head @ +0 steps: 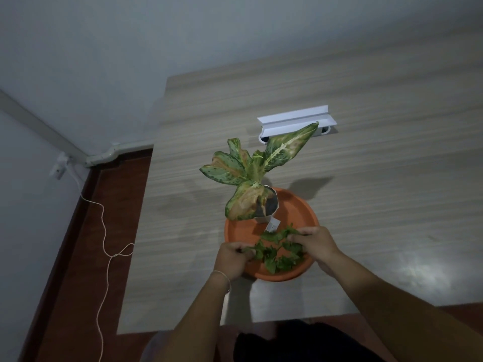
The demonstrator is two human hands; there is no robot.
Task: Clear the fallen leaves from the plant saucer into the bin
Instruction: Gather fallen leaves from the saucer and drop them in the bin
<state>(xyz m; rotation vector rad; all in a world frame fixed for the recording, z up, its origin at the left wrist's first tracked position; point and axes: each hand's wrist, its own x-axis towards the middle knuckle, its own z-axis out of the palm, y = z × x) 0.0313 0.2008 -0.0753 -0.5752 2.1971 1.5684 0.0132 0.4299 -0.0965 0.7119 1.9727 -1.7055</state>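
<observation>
An orange plant saucer (295, 205) sits on the wooden table. A small potted plant (251, 176) with speckled green and pink leaves stands in a white pot at the saucer's far side. Several small dark green fallen leaves (279, 253) lie in the saucer's near half. My left hand (232, 259) is closed on leaves at the saucer's near left rim. My right hand (315, 242) pinches leaves at the right side of the pile. No bin is in view.
A white angled stand (295, 121) lies on the table behind the plant. The table's left edge (146, 205) drops to a reddish floor, where a thin white cable (104, 231) trails from a wall socket (58, 169). Grey walls rise behind.
</observation>
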